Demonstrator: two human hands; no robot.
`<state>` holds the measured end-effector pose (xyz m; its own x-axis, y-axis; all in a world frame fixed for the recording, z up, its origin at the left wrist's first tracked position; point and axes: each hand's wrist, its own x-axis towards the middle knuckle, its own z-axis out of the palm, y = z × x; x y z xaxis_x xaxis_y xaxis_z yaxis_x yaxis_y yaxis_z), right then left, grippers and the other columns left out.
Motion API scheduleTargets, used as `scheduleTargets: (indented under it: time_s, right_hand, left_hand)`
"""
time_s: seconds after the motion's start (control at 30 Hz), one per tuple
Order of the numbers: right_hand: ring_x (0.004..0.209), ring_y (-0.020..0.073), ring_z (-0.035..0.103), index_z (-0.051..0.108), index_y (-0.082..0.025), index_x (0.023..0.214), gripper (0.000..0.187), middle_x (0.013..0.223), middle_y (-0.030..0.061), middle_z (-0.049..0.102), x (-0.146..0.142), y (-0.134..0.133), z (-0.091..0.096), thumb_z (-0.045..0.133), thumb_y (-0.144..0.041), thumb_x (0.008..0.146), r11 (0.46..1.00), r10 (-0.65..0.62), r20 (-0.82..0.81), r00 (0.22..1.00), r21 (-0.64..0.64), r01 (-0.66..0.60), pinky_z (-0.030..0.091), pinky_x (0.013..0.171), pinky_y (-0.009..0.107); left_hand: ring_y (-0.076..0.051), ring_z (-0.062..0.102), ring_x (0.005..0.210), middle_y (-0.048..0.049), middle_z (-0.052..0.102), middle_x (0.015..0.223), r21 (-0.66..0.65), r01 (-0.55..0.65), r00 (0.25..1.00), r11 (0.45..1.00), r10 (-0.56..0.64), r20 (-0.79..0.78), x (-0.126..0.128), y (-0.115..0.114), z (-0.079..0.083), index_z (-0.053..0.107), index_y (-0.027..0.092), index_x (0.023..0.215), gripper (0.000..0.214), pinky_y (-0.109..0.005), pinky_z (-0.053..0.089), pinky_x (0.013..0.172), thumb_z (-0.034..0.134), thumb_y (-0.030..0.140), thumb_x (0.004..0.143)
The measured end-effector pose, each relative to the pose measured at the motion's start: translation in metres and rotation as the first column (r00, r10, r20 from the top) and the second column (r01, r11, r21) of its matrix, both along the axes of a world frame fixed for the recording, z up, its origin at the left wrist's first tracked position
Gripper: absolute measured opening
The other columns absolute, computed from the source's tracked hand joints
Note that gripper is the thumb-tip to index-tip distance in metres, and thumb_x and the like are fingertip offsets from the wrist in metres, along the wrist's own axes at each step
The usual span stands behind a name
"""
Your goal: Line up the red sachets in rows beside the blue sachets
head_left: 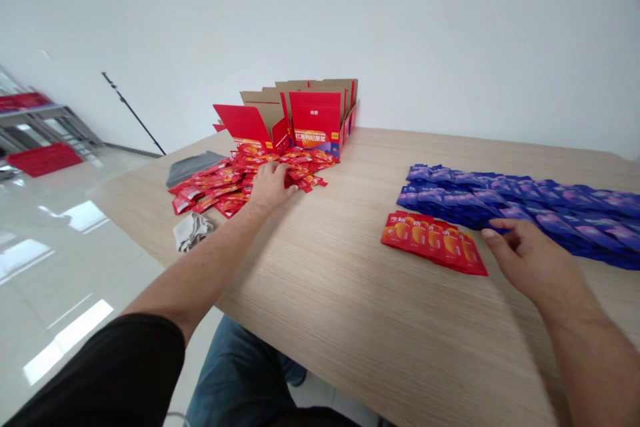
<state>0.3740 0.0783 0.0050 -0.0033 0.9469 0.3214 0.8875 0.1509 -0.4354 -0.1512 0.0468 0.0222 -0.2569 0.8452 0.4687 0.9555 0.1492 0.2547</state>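
Note:
My left hand (273,187) rests on a loose pile of red sachets (215,183), its fingers bent down among them. The thumb stands apart from the fingers, and red sachets show in the gap; the fingertips are partly hidden. On the right, my right hand (533,257) hovers beside the end of a short overlapping row of red sachets (433,240). Its thumb and index finger are slightly apart with nothing visible between them. Behind that hand run long overlapping rows of blue-purple sachets (500,197), reaching to the right edge of the view.
Several open red cardboard boxes (316,117) stand behind the pile, near the wall. A grey cloth (193,167) and a crumpled pale cloth (193,232) lie left of the pile. The wooden table (340,280) ends close to my legs. A thin black pole (133,112) leans beyond it.

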Motion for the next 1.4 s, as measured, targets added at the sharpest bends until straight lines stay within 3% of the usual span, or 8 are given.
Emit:
scheduleTargets:
  time_s: [0.13,0.3,0.43,0.73,1.0,1.23,1.33,1.4]
  right_hand:
    - [0.065,0.03,0.065,0.071,-0.02,0.114,0.062,0.071,0.0057,0.065,0.0,0.001,-0.002,0.048,-0.067,0.082,0.999,0.039,0.004,0.999,0.0,-0.039,0.05,0.063,0.043]
    - [0.067,0.0321,0.067,0.069,-0.023,0.112,0.055,0.072,0.0067,0.068,-0.003,-0.003,0.002,0.05,-0.066,0.085,0.998,0.067,0.004,0.998,-0.02,-0.067,0.051,0.064,0.045]
    - [0.066,0.0333,0.067,0.067,-0.026,0.108,0.047,0.073,0.0071,0.069,-0.007,-0.005,0.004,0.054,-0.063,0.082,0.998,0.065,-0.011,0.998,-0.011,-0.066,0.052,0.064,0.047]
    - [0.07,0.0293,0.066,0.067,-0.02,0.116,0.048,0.079,0.0084,0.07,-0.011,-0.008,0.004,0.054,-0.058,0.088,0.993,0.109,0.013,0.994,-0.052,-0.108,0.05,0.067,0.043]
    - [0.067,0.0257,0.062,0.07,-0.018,0.121,0.053,0.077,0.0055,0.067,-0.004,-0.004,-0.004,0.057,-0.059,0.089,0.992,0.129,0.013,0.992,0.012,-0.129,0.049,0.067,0.04]
    - [0.068,0.0241,0.061,0.071,-0.02,0.119,0.048,0.078,0.0051,0.067,-0.004,-0.005,-0.004,0.058,-0.056,0.091,0.989,0.142,0.018,0.99,0.043,-0.143,0.048,0.067,0.037]
    - [0.069,0.0237,0.06,0.071,-0.019,0.119,0.047,0.079,0.0051,0.067,-0.005,-0.006,-0.004,0.058,-0.054,0.091,0.988,0.146,0.014,0.989,0.041,-0.147,0.049,0.069,0.037]
    - [0.069,0.0237,0.06,0.071,-0.018,0.12,0.048,0.079,0.0053,0.067,-0.007,-0.007,-0.003,0.058,-0.053,0.09,0.989,0.141,0.012,0.99,0.04,-0.141,0.049,0.07,0.038]
  left_hand:
    - [-0.048,0.025,0.161,-0.0218,0.032,0.174,-0.175,-0.173,0.958,0.969,0.124,-0.261,-0.036,0.014,0.005,0.046,0.025,0.162,0.095,-0.066,0.029,0.127,0.08,0.058,0.08]
    - [-0.048,0.043,0.149,-0.0233,0.048,0.163,-0.307,-0.208,0.941,0.929,0.104,-0.321,-0.063,0.026,0.007,0.052,0.024,0.158,0.081,-0.065,0.04,0.117,0.073,0.048,0.084]
    - [-0.048,0.048,0.14,-0.0265,0.055,0.154,-0.273,-0.213,0.933,0.938,0.112,-0.341,-0.063,0.028,0.003,0.058,0.019,0.152,0.067,-0.065,0.042,0.11,0.063,0.033,0.087]
    - [-0.042,0.051,0.137,-0.0212,0.064,0.143,-0.259,-0.102,0.919,0.96,-0.009,-0.395,-0.056,0.034,-0.002,0.07,0.023,0.135,0.048,-0.062,0.037,0.108,0.033,0.026,0.104]
    - [-0.034,0.059,0.125,-0.0118,0.073,0.123,-0.1,0.019,0.927,0.995,-0.056,-0.37,-0.068,0.013,0.0,0.07,0.026,0.122,0.038,-0.053,0.04,0.107,0.037,0.027,0.105]
    - [-0.036,0.067,0.118,-0.0149,0.076,0.123,0.037,0.169,0.926,0.985,-0.146,-0.348,-0.024,-0.04,-0.003,0.076,0.026,0.12,0.037,-0.055,0.049,0.103,0.043,0.027,0.103]
    - [-0.034,0.071,0.113,-0.0157,0.078,0.12,0.004,0.35,0.874,0.937,-0.325,-0.36,0.012,-0.066,-0.009,0.078,0.023,0.118,0.032,-0.053,0.054,0.098,0.051,0.033,0.105]
    - [-0.031,0.072,0.111,-0.0135,0.079,0.119,-0.034,0.509,0.79,0.86,-0.482,-0.379,0.034,-0.084,-0.014,0.078,0.024,0.119,0.028,-0.049,0.055,0.098,0.054,0.031,0.106]
